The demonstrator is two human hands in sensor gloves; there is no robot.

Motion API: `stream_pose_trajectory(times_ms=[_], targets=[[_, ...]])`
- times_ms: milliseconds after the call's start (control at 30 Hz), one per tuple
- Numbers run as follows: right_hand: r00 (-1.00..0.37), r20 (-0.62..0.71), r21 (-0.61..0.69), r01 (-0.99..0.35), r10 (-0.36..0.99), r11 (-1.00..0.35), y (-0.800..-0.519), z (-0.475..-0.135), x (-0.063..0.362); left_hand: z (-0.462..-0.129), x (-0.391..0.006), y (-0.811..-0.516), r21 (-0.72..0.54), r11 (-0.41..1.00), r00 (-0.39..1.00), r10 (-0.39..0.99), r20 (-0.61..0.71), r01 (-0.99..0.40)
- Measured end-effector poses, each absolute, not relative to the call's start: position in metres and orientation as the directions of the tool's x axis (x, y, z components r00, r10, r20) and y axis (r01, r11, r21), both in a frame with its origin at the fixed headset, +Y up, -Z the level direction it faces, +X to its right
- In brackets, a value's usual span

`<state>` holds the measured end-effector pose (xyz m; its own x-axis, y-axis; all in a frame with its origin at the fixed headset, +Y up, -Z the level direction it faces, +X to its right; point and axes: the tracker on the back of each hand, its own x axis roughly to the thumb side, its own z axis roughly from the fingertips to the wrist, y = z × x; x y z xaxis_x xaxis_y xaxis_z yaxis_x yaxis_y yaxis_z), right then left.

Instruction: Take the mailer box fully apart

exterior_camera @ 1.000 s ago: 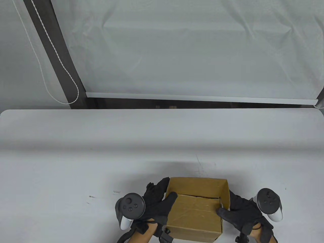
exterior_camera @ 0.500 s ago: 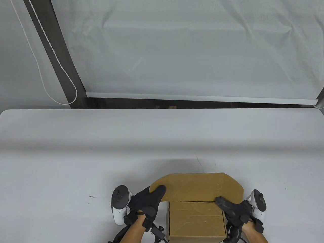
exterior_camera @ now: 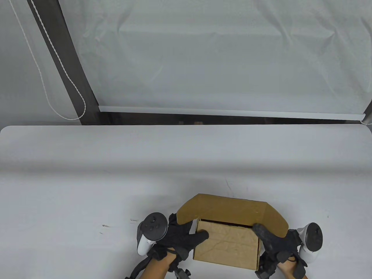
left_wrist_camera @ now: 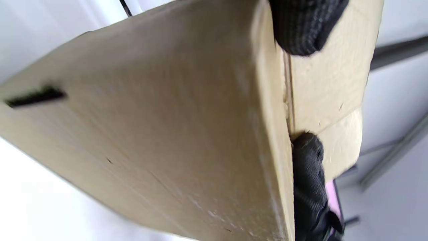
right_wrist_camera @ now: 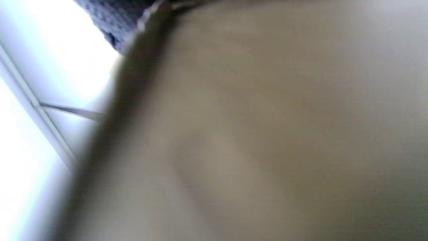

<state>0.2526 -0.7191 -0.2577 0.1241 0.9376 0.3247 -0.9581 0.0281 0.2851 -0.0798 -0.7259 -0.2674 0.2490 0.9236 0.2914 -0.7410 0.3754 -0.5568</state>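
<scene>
where it sits near the tabletop's [exterior_camera: 87, 180] near edge, right of centre, the brown cardboard box [exterior_camera: 229, 244] has its lid [exterior_camera: 229, 210] raised, rounded ear flaps spread at both ends and a dark gap showing along the front wall's top edge. the left hand [exterior_camera: 177, 237] grips the box's left side, thumb laid across the front wall. the right hand [exterior_camera: 276, 241] holds the right side, thumb on the upper corner; the right wrist view is blurred cardboard.
</scene>
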Motion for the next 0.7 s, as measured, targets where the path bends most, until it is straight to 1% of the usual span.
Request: stream_pose_trajectory(times_ms=[33,67,100,133,200,267,300,367,400,433,500,533,567,600,633,667,700], targets=[[0.129,0.297,0.300,-0.953,0.946,0.036,-0.718,-0.257,0.255,-0.266,-0.079,-0.724,-0.579,0.418,0.285,0.907,0.310,-0.700],[0.153,0.266,0.254,-0.964,0.952,0.084,-0.716,-0.255,0.261,-0.264,-0.077,-0.721,-0.588,0.480,0.339,0.877,0.340,-0.652],[0.212,0.249,0.228,-0.961,0.945,0.155,-0.715,-0.256,0.267,-0.262,-0.072,-0.717,-0.591,0.546,0.382,0.838,0.390,-0.594],[0.231,0.246,0.218,-0.960,0.941,0.178,-0.714,-0.256,0.273,-0.259,-0.068,-0.716,-0.585,0.593,0.424,0.805,0.415,-0.553],[0.239,0.263,0.225,-0.957,0.935,0.182,-0.710,-0.257,0.281,-0.257,-0.062,-0.716,-0.581,0.655,0.493,0.752,0.438,-0.484],[0.252,0.295,0.194,-0.960,0.922,0.200,-0.704,-0.254,0.286,-0.255,-0.058,-0.719,-0.559,0.708,0.562,0.696,0.446,-0.432],[0.259,0.316,0.175,-0.962,0.913,0.212,-0.701,-0.253,0.288,-0.255,-0.054,-0.724,-0.539,0.759,0.634,0.627,0.452,-0.366],[0.280,0.338,0.177,-0.957,0.899,0.231,-0.696,-0.250,0.289,-0.254,-0.044,-0.739,-0.528,0.832,0.763,0.450,0.464,-0.170],[0.282,0.343,0.166,-0.957,0.896,0.238,-0.696,-0.249,0.288,-0.254,-0.039,-0.746,-0.531,0.845,0.804,0.351,0.480,-0.052],[0.262,0.354,0.144,-0.964,0.898,0.225,-0.696,-0.248,0.288,-0.254,-0.034,-0.747,-0.529,0.848,0.809,0.296,0.508,0.022],[0.242,0.379,0.117,-0.970,0.893,0.213,-0.696,-0.248,0.288,-0.253,-0.030,-0.740,-0.484,0.875,0.753,0.334,0.566,-0.024],[0.249,0.377,0.103,-0.968,0.892,0.227,-0.697,-0.248,0.290,-0.254,-0.032,-0.738,-0.523,0.849,0.672,0.429,0.604,-0.071],[0.272,0.375,0.104,-0.962,0.886,0.251,-0.698,-0.248,0.291,-0.255,-0.036,-0.736,-0.571,0.809,0.608,0.527,0.595,-0.142],[0.288,0.370,0.107,-0.958,0.884,0.267,-0.699,-0.248,0.291,-0.256,-0.040,-0.734,-0.610,0.761,0.565,0.611,0.555,-0.224],[0.307,0.366,0.114,-0.952,0.879,0.285,-0.700,-0.249,0.291,-0.256,-0.049,-0.732,-0.651,0.649,0.471,0.751,0.464,-0.394],[0.315,0.362,0.122,-0.949,0.877,0.290,-0.700,-0.249,0.290,-0.256,-0.057,-0.730,-0.643,0.495,0.318,0.869,0.379,-0.585],[0.314,0.362,0.126,-0.950,0.878,0.287,-0.700,-0.249,0.289,-0.257,-0.060,-0.728,-0.620,0.403,0.229,0.911,0.343,-0.673]])
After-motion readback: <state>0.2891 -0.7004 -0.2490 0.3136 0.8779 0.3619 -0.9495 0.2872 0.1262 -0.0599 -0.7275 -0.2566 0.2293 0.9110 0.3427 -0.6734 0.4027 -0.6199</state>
